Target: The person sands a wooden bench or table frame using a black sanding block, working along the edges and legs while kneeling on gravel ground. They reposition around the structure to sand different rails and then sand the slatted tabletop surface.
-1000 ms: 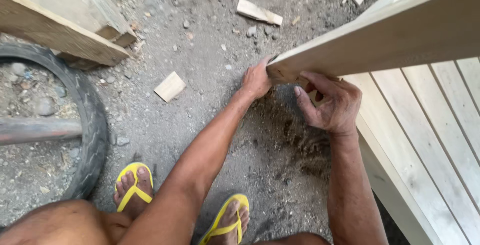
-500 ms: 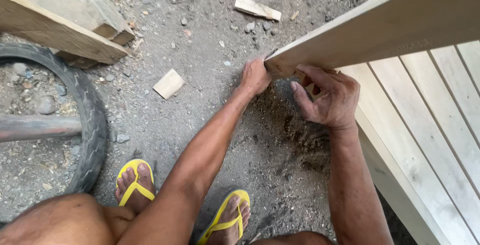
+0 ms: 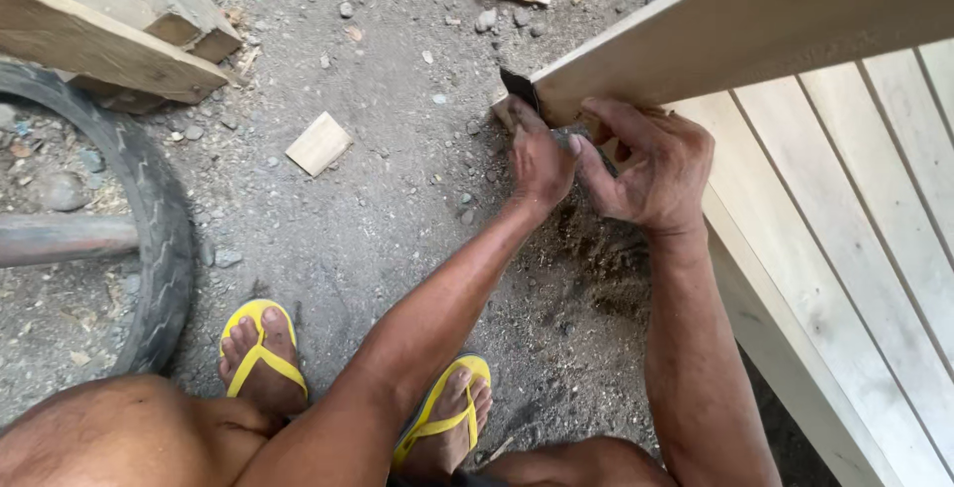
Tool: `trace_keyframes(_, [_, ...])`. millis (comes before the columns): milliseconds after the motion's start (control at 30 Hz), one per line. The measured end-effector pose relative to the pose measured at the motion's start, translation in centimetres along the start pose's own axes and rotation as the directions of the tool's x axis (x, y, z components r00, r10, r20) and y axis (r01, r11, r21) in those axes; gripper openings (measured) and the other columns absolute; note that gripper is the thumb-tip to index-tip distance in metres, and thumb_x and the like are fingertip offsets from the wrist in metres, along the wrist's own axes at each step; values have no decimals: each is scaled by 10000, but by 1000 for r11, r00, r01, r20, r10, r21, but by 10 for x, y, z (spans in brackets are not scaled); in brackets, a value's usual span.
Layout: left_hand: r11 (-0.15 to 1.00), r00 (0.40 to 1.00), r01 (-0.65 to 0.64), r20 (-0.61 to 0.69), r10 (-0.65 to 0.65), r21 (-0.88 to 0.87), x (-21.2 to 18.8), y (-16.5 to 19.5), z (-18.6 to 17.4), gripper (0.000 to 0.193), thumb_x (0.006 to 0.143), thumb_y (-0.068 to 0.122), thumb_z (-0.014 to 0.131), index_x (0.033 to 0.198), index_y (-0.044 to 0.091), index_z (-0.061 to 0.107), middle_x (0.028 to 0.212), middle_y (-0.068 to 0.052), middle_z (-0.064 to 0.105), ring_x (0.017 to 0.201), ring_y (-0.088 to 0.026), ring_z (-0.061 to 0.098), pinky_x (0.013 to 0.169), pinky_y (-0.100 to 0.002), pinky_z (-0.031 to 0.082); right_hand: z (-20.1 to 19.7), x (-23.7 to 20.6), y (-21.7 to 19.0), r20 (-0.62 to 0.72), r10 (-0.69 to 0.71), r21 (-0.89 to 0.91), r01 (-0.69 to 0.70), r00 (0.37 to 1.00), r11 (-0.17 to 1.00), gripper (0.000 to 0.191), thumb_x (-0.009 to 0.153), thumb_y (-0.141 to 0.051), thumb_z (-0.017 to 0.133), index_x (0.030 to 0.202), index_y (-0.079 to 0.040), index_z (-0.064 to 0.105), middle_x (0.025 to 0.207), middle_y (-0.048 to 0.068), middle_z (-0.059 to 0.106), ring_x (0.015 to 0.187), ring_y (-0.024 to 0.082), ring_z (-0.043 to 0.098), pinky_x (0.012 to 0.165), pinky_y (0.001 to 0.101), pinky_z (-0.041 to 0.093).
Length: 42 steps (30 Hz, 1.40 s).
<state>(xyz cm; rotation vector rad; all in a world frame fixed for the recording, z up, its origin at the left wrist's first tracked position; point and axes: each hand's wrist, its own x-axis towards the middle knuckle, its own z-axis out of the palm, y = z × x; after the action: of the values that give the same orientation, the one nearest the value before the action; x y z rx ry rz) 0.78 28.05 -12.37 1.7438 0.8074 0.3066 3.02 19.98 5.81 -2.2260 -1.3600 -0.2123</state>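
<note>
A pale wooden plank (image 3: pixel 755 20) runs from the upper right down to its cut end near the middle of the view. My left hand (image 3: pixel 539 159) presses against that end, with a dark flat piece (image 3: pixel 519 89) showing between the fingers and the wood. My right hand (image 3: pixel 651 169) curls under the plank's lower edge right beside it, fingers gripping the same dark piece, part of which is hidden. Both hands touch each other.
A slatted wooden frame (image 3: pixel 855 248) lies at the right. Sawdust (image 3: pixel 596 258) covers the gravel ground below the hands. A tyre (image 3: pixel 149 209), timber beams (image 3: pixel 99 40), small wood offcuts (image 3: pixel 318 144) and my feet in yellow sandals (image 3: pixel 260 348) are at the left and bottom.
My hands have shifted slightly along the plank's end, and the dark piece now shows at its corner. The view has tilted a little.
</note>
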Motion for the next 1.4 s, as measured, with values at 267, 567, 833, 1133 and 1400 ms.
trace_keyframes(267, [991,993,-103,-74,96,-87,-6,-1,5,852,935,33,652,1536,-218,102,1501,-449,353,1248,-505,530,1038,-534,522,0,1,0,-23,-36,-3,36,999,999,327,965,-338,774,1176,-87,779,852,24,751,688,124,703,676,268,594])
trace_keyframes(567, [910,984,97,-101,-149,-403,-8,-13,-17,494,950,461,686,1146,39,522,1167,-148,609,1039,-247,635,831,-399,593,-1,1,-5,-8,26,14,-26,1000,1000,303,964,-337,789,1147,-96,783,821,8,738,664,109,675,642,268,573])
trace_keyframes(833, [298,954,255,189,-233,-920,7,-29,-8,514,842,242,810,1232,32,551,1141,-124,665,1061,-248,633,922,-395,558,-4,3,-11,-9,51,2,-51,999,999,303,922,-306,817,1143,-101,789,834,18,739,664,109,666,635,264,560])
trace_keyframes(1133, [516,869,351,67,-489,-781,10,2,0,411,1075,402,405,1102,31,580,926,-94,676,802,-235,690,661,-403,593,-5,2,-9,-10,43,15,-43,999,999,286,927,-270,817,1151,-96,785,842,20,738,659,102,660,631,253,554])
trace_keyframes(1400, [904,846,250,-376,-378,-347,30,9,13,460,1090,436,253,959,107,546,584,9,539,432,-106,499,329,-303,407,-3,2,-8,-14,13,-19,-14,1000,1000,273,932,-277,824,1143,-106,790,811,1,732,641,93,655,629,260,552])
